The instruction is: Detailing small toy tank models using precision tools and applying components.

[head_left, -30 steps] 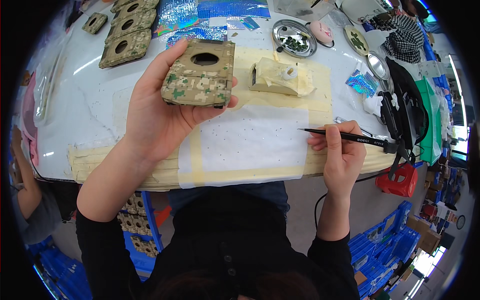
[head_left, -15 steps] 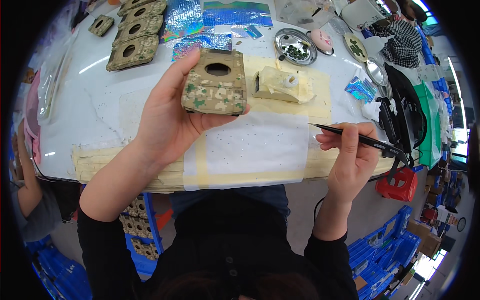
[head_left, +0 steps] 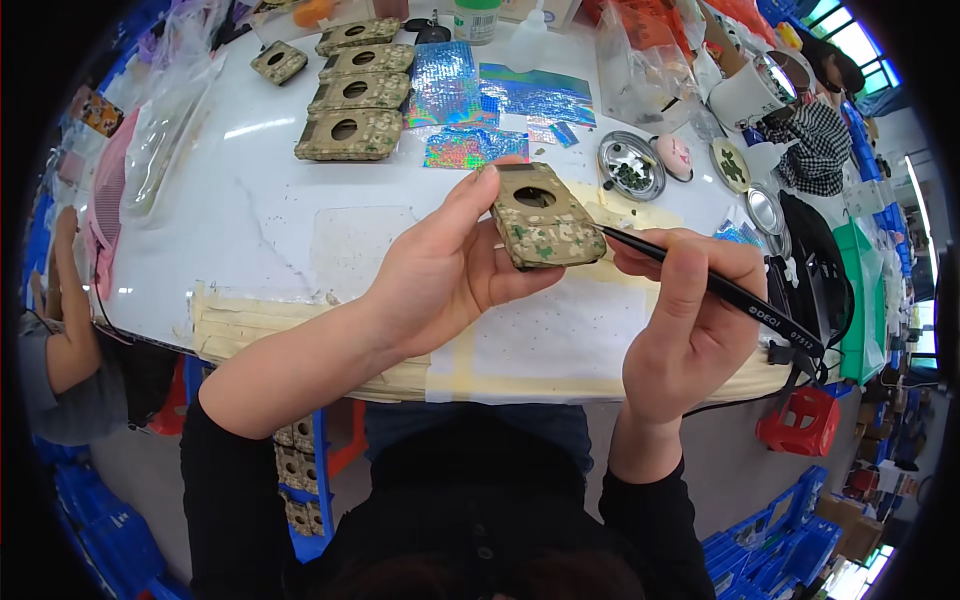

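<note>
My left hand [head_left: 430, 262] holds a camouflage-painted model tank hull [head_left: 553, 233] above the table, thumb along its left edge and fingers beneath. A round opening sits in its top. In my right hand [head_left: 690, 310] is a pair of black fine-pointed tweezers [head_left: 722, 287]. Their tip lies at the right edge of the hull's top; whether it touches, or grips any small piece, I cannot tell. Below the hands lies a white sheet [head_left: 540, 345] dotted with tiny dark specks.
Several matching hulls [head_left: 350, 133] stand in a row at the far left, beside shiny holographic sheets [head_left: 440, 85]. A round metal dish [head_left: 631, 166] with dark green bits sits beyond my right hand. To the right are a black bag [head_left: 815, 250] and a green bin [head_left: 858, 300].
The hull has shifted right in the view and tilted in my left hand. My right hand has brought the tweezers from above the sheet up to the hull's edge. The view itself has shifted.
</note>
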A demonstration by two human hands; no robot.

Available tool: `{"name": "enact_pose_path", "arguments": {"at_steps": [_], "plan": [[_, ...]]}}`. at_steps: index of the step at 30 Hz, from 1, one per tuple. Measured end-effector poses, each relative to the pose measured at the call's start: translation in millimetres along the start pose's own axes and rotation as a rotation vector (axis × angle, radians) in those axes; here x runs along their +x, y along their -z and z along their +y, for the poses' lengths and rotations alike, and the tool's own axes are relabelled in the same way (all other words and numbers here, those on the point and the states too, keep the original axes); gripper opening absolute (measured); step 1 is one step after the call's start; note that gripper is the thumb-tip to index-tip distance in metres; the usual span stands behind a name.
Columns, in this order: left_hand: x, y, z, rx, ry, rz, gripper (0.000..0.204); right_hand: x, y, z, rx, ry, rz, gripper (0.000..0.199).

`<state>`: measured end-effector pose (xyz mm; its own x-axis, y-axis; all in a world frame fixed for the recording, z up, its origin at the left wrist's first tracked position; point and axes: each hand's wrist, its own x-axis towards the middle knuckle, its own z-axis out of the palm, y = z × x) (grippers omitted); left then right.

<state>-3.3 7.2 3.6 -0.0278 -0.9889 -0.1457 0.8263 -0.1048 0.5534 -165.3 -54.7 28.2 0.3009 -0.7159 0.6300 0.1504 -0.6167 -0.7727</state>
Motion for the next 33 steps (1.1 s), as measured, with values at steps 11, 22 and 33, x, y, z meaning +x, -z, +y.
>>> {"name": "enact_pose_path", "arguments": {"at_steps": [11, 22, 33], "plan": [[-0.7, -1.4, -0.8, -0.001, -0.006, 0.009, 0.040, -2.7, -7.2, 4.9, -0.243, 0.166, -0.032, 0.016], [-0.9, -4.1, -1.1, 0.069, -0.050, 0.017, 0.037, -5.3, -5.9, 4.1, -0.288, 0.180, -0.048, 0.015], [-0.3, -3.2, -2.5, 0.066, -0.066, 0.022, 0.035, -5.4, -5.7, 3.7, -0.289, 0.190, -0.061, 0.014]]}}
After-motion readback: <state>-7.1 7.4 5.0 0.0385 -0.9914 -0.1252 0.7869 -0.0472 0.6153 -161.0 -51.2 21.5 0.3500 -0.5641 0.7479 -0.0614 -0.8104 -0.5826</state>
